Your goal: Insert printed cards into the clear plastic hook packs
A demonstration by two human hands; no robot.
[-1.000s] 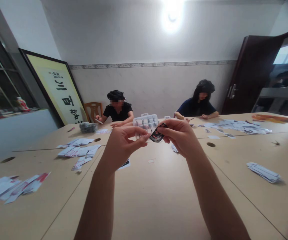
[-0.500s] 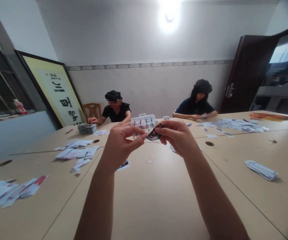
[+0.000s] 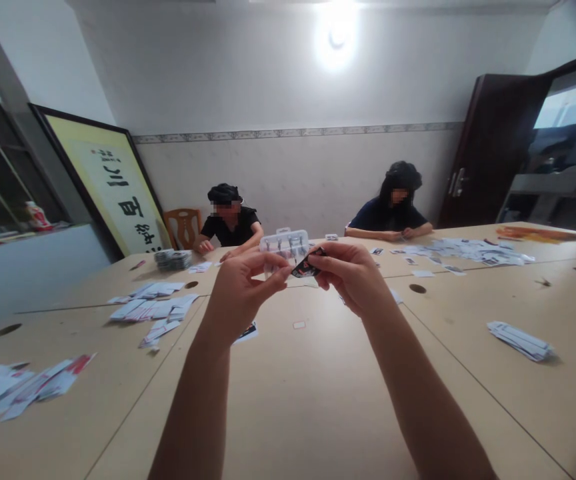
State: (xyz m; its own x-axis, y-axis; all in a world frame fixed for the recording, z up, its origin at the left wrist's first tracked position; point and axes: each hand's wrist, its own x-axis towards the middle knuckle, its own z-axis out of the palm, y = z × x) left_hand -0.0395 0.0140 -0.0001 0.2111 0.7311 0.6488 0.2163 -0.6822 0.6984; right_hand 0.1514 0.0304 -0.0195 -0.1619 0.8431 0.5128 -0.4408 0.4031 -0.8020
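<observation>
The right hand point(image 3: 352, 272) pinches a dark printed label point(image 3: 307, 265) above the tabletop point(image 3: 313, 400); on the left hand point(image 3: 245, 283), thumb and index tip come together at the label's left corner, though I cannot tell whether they grip it. Just beyond, a clear case point(image 3: 284, 244) shows small dark items point(image 3: 298, 241) inside. Toward the near edge the surface stretches around one small slip point(image 3: 299, 325); loose papers point(image 3: 151, 309) lie toward the left edge, a paper bundle point(image 3: 519, 341) toward the right. Two co-workers point(image 3: 241, 227) sit along the far edge.
</observation>
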